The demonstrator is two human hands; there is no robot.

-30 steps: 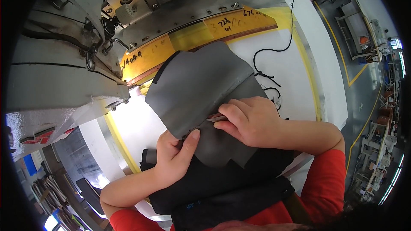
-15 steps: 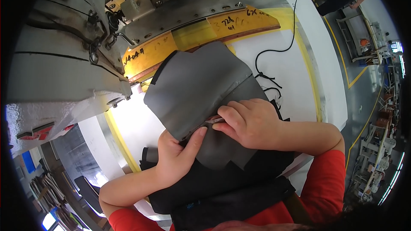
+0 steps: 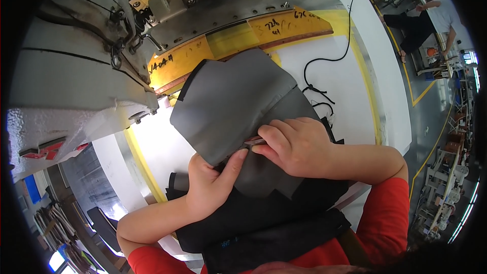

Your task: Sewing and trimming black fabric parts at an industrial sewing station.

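A large grey sheet piece (image 3: 228,99), smooth like leather or coated fabric, with a raised seam across it, lies in front of me. My left hand (image 3: 213,180) is closed on its near edge, thumb on top and the other fingers hidden underneath. My right hand (image 3: 299,147) is closed in a pinch just beside the left thumb. Between its fingertips a small, thin, shiny tool (image 3: 252,141) points at the seam; its kind is too small to make out. Black material (image 3: 299,218) lies under the grey piece and over my lap.
Beyond the grey piece sits a sewing machine (image 3: 66,86), its body at left, with a yellow, hand-marked plate (image 3: 228,43) across the white table (image 3: 340,78). A black knotted cord (image 3: 324,60) lies at right. Another person (image 3: 431,25) is in the aisle at far right.
My left thumb has shifted slightly toward the right fingertips. The right hand stays nearly still. In the background the other person has moved farther right.
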